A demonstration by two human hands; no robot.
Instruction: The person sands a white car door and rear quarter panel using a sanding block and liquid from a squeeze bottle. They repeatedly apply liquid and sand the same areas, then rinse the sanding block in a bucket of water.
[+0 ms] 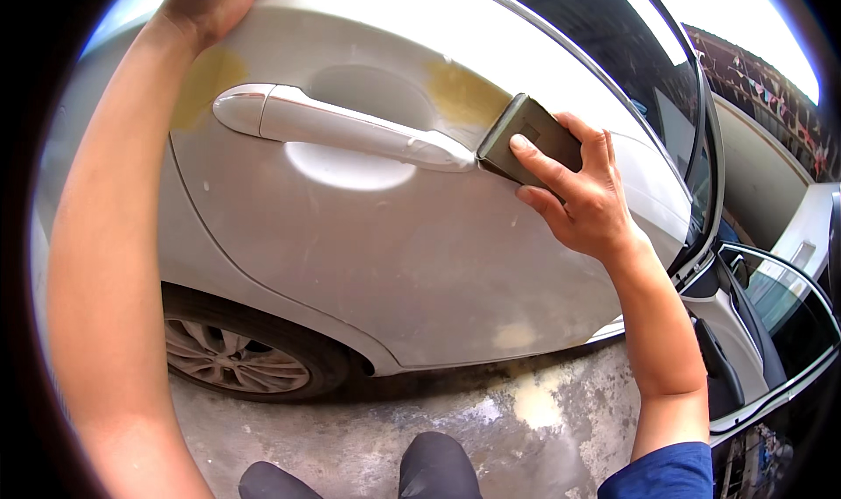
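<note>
My right hand [578,184] holds a dark grey-green sanding block [534,140], its fingers spread over the block's face and edge. The block lies against the car door [350,236] at the right end of the silver door handle [350,127]. It borders a yellowish filler patch [464,92] above the handle. A second yellowish patch [206,83] shows left of the handle, partly behind my left forearm. My left hand [215,4] rests on the upper bodywork with a digit stretched out; the picture's top edge cuts off most of its fingers.
Below the panel is the rear wheel [232,354]. An open front door [771,332] stands out at the right. Dark window glass [578,26] runs along the top. My knees [438,468] are over the stained concrete floor [491,416]. A pale patch [514,335] marks the lower door.
</note>
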